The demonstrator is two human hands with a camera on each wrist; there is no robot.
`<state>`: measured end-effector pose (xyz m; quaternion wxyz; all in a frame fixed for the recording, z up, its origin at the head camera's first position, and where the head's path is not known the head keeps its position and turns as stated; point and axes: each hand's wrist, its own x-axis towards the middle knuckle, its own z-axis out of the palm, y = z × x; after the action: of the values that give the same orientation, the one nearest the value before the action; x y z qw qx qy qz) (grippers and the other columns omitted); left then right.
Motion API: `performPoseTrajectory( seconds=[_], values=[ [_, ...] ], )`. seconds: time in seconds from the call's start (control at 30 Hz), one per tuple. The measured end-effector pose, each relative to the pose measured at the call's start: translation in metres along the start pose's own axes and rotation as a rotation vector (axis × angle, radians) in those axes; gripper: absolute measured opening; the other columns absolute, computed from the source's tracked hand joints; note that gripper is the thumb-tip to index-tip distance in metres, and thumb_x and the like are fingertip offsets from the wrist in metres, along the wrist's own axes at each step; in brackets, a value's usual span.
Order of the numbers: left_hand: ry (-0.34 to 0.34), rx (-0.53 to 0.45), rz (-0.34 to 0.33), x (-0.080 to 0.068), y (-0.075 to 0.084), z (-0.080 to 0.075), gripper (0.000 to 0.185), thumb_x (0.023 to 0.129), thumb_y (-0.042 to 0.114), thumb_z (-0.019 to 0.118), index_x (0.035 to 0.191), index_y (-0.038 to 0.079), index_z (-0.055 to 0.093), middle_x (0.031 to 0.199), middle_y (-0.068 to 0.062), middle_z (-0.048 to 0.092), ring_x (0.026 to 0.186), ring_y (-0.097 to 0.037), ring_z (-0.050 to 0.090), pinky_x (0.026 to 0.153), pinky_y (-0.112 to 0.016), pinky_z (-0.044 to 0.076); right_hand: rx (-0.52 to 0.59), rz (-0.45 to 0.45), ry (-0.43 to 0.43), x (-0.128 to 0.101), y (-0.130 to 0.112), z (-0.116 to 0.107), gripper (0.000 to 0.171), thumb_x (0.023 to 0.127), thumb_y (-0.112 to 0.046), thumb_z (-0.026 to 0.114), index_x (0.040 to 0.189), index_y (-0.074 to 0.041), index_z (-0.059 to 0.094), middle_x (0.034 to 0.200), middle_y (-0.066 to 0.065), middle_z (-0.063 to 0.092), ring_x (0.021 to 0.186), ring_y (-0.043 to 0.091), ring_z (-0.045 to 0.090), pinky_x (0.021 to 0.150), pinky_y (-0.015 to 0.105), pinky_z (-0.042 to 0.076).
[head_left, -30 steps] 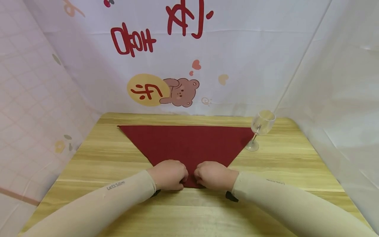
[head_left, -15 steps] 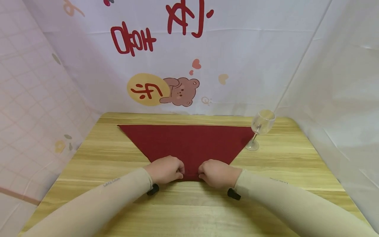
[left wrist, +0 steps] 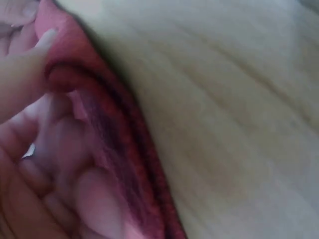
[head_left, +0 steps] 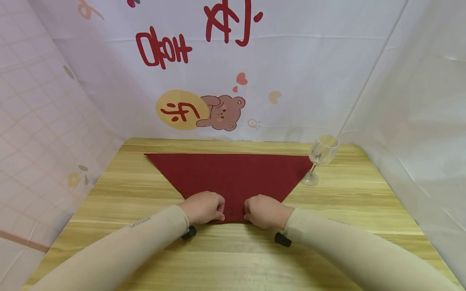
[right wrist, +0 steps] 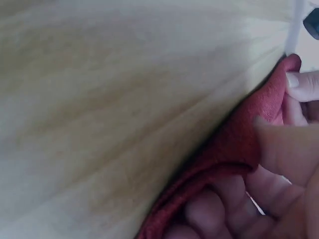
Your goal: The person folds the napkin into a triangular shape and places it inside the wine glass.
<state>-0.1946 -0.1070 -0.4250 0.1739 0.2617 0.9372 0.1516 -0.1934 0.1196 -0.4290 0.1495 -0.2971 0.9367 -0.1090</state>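
A dark red cloth napkin (head_left: 233, 173) lies on the wooden table, its long straight edge at the back and its sides narrowing toward me. My left hand (head_left: 204, 207) pinches the near edge on the left, thumb in front and curled fingers behind. On the right of that edge, my right hand (head_left: 267, 211) grips it the same way. In the left wrist view the red edge (left wrist: 132, 149) shows rolled, layered fabric against the fingers. The right wrist view shows the thumb pressing the folded fabric (right wrist: 237, 137), with fingertips tucked beneath.
A clear wine glass (head_left: 322, 151) stands upright at the napkin's right back corner, overlapping it in the head view. The pale wooden table (head_left: 233, 258) extends on all sides of the cloth. White printed fabric walls (head_left: 298, 72) enclose the table at the back and both sides.
Both hands moved slightly away from me with the napkin's near edge, which now sits farther back. They spread a little apart along it. The wine glass stayed put.
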Motion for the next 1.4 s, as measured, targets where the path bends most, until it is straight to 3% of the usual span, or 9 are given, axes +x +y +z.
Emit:
performPoseTrajectory(
  seconds=[0.17,0.3,0.43,0.57,0.8,1.0,1.2,1.3,1.4],
  values=[
    [0.039,0.107,0.131,0.0,0.004,0.002,0.02,0.092,0.021,0.082,0.077,0.025,0.069,0.075,0.013,0.064,0.073,-0.008,0.057,0.073,-0.029,0.051,-0.125,-0.167,0.105,-0.002,-0.003,0.001,0.024,0.091,-0.012,0.08,0.075,-0.017,0.062,0.074,-0.006,0.059,0.073,0.012,0.055,0.073,0.028,0.05],
    [0.015,0.203,0.187,-0.001,0.007,0.002,0.01,0.091,0.026,0.082,0.083,0.026,0.075,0.081,0.016,0.067,0.077,-0.007,0.06,0.074,-0.029,0.053,-0.291,-0.277,0.108,-0.005,-0.006,0.003,0.023,0.093,-0.011,0.077,0.074,-0.017,0.066,0.074,-0.004,0.063,0.072,0.014,0.059,0.073,0.027,0.052],
    [-0.012,0.274,0.19,-0.002,0.011,0.001,0.021,0.085,0.036,0.088,0.079,0.027,0.07,0.073,0.017,0.061,0.072,-0.006,0.055,0.07,-0.028,0.05,-0.409,-0.313,0.099,-0.008,-0.009,0.004,0.02,0.09,-0.019,0.081,0.076,-0.017,0.068,0.075,-0.004,0.066,0.075,0.015,0.064,0.075,0.028,0.055],
    [-0.002,0.335,0.199,-0.002,0.015,0.001,0.026,0.082,0.034,0.09,0.074,0.027,0.066,0.068,0.016,0.058,0.068,-0.006,0.054,0.066,-0.028,0.05,-0.468,-0.339,0.139,-0.011,-0.01,0.004,0.021,0.087,-0.025,0.085,0.076,-0.018,0.069,0.075,-0.004,0.068,0.074,0.015,0.067,0.073,0.028,0.056],
    [0.036,0.37,0.202,-0.002,0.017,0.001,0.026,0.085,0.018,0.082,0.068,0.027,0.064,0.062,0.014,0.057,0.062,-0.008,0.051,0.06,-0.028,0.047,-0.398,-0.314,0.154,-0.01,-0.007,0.006,0.021,0.087,-0.02,0.083,0.075,-0.018,0.066,0.076,-0.005,0.067,0.072,0.014,0.065,0.069,0.028,0.056],
    [0.032,0.287,0.202,0.0,0.01,0.0,0.025,0.085,0.014,0.077,0.068,0.027,0.065,0.062,0.015,0.056,0.062,-0.007,0.049,0.059,-0.028,0.045,-0.31,-0.295,0.117,-0.007,-0.002,0.005,0.02,0.089,-0.016,0.08,0.077,-0.018,0.065,0.078,-0.005,0.066,0.073,0.013,0.063,0.071,0.029,0.055],
    [-0.025,0.034,0.123,0.006,-0.004,-0.005,0.01,0.09,0.016,0.075,0.087,0.025,0.077,0.075,0.016,0.066,0.074,-0.006,0.06,0.072,-0.028,0.053,-0.138,-0.249,0.092,-0.002,0.007,0.005,0.014,0.089,-0.01,0.073,0.08,-0.017,0.066,0.078,-0.006,0.066,0.072,0.01,0.059,0.07,0.028,0.053],
    [-0.05,-0.088,0.074,0.01,-0.012,-0.007,0.01,0.094,0.017,0.074,0.089,0.026,0.074,0.077,0.013,0.066,0.075,-0.007,0.06,0.073,-0.029,0.053,-0.03,-0.206,0.072,0.001,0.013,0.004,0.008,0.092,-0.008,0.071,0.088,-0.015,0.067,0.083,-0.005,0.068,0.073,0.009,0.06,0.072,0.027,0.054],
    [-0.05,-0.135,0.062,0.011,-0.016,-0.008,0.015,0.096,0.019,0.076,0.086,0.027,0.068,0.078,0.009,0.064,0.076,-0.008,0.058,0.073,-0.03,0.05,0.03,-0.177,0.061,0.003,0.017,0.002,0.006,0.095,-0.007,0.07,0.097,-0.012,0.067,0.089,-0.003,0.071,0.078,0.009,0.064,0.076,0.028,0.057]
  ],
)
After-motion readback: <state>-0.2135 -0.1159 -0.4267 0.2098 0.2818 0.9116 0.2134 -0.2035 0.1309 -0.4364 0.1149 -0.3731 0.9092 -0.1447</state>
